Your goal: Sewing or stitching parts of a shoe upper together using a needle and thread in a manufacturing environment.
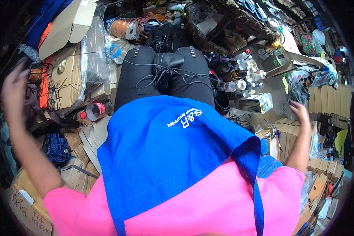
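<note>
My left hand (16, 86) is raised at the far left, smeared by motion, near an orange strap (45, 84) and flat cardboard (65, 76); whether it grips anything does not show. Out to the right, my right hand (300, 112) hangs beside a clear plastic bag (299, 88), its fingers partly stretched and nothing visible in them. A blue apron (165, 137) covers my front and upper lap. Between my thighs sits a black object (167, 62) with thin black cords looped over my trousers.
Several plastic bottles (242, 74) crowd the floor right of my legs. An orange spool (122, 29) lies ahead, and a red-labelled bottle (94, 111) by my left hip. Cardboard boxes (289, 135) stand at the right; marked boxes (27, 212) are at lower left.
</note>
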